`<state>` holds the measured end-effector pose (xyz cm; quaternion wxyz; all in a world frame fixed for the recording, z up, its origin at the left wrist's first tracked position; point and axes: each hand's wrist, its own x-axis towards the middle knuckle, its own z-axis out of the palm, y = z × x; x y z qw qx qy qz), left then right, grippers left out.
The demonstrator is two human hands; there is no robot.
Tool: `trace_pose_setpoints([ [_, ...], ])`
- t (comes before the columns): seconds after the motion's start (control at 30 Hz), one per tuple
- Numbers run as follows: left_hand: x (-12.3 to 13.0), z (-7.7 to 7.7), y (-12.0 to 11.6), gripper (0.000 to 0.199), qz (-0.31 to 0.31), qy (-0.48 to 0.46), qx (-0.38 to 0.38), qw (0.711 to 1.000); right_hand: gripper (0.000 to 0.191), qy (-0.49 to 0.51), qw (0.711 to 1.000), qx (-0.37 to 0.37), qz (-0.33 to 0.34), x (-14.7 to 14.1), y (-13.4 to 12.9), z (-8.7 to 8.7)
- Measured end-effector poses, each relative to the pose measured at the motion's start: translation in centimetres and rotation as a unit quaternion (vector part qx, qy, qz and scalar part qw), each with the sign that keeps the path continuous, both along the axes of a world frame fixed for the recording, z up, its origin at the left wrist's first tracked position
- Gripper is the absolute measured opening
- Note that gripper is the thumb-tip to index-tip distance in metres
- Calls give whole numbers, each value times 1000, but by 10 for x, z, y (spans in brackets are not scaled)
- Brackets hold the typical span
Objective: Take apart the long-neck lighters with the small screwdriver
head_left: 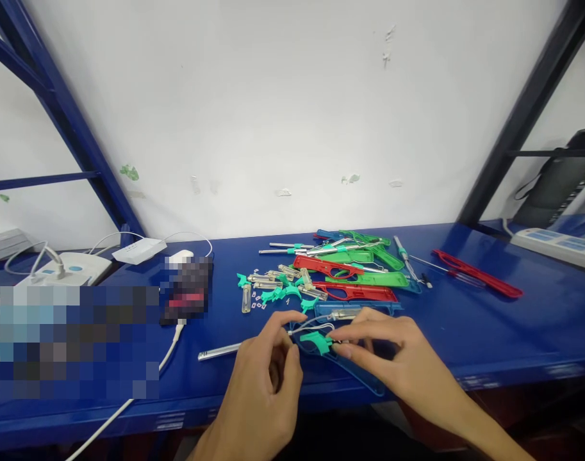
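Observation:
My left hand (268,378) is curled around a silver lighter tube (220,351), whose far end sticks out to the left; its index finger is raised. My right hand (393,349) pinches the edge of a teal trigger piece (316,342), with a small dark part at the fingertips. Thin pale wires (321,326) loop between both hands. Beneath them lies a translucent blue lighter shell half (364,374). A clear fuel tank (345,314) rests just beyond the right fingers. What the left hand's lower fingers touch is hidden.
Red shell halves (328,266), green shell halves (383,279), clear tanks (247,298) and teal triggers (273,294) are heaped beyond my hands. Another red shell (479,274) lies right. A charging cable (152,371) crosses the left. Power strips (561,246) stand at both sides.

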<state>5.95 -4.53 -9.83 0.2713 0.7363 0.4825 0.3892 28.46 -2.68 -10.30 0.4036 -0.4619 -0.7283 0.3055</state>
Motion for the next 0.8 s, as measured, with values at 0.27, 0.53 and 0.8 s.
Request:
trace_pose_setpoints([
  [0.27, -28, -3, 16, 21, 72, 218, 168, 959, 16, -4, 1000, 21, 14, 1, 1, -4],
  [0.53, -33, -13, 36, 25, 54, 265, 219, 937, 14, -43, 998, 24, 25, 0, 3, -3],
  [0.8, -33, -14, 39, 31, 43, 292, 200, 934, 14, -37, 998, -13, 42, 0, 5, 1],
])
